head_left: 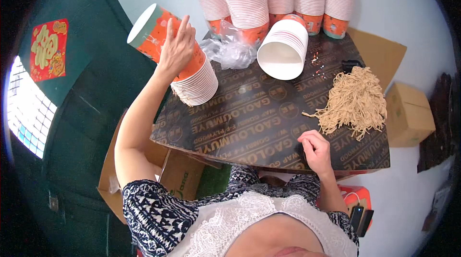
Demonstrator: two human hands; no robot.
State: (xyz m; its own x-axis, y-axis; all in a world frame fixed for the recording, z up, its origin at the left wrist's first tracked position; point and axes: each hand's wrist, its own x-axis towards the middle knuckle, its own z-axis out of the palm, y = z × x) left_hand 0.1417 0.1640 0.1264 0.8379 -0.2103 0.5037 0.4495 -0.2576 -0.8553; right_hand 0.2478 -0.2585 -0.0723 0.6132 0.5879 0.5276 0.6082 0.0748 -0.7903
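At the left edge of the table, my left hand (177, 50) lies over an upside-down stack of paper cups (194, 84), its fingers spread against the orange printed side. The stack's white rims are toward the table, and a few beige strands hang from them. The palm side of this hand is hidden. My right hand (315, 150) rests by the table's front edge, fingers curled in, with nothing visible in them. Just beyond it lies a loose heap of beige string (353, 101). A few nested paper cups (283, 48) lie on their side mid-table, mouth toward me.
Several tall stacks of paper cups (245, 0) stand along the far edge. Crumpled clear plastic (233, 48) lies before them, and a small black object (352, 66) sits behind the string. Cardboard boxes (410, 113) stand right of the dark table (240, 113) and under its left side.
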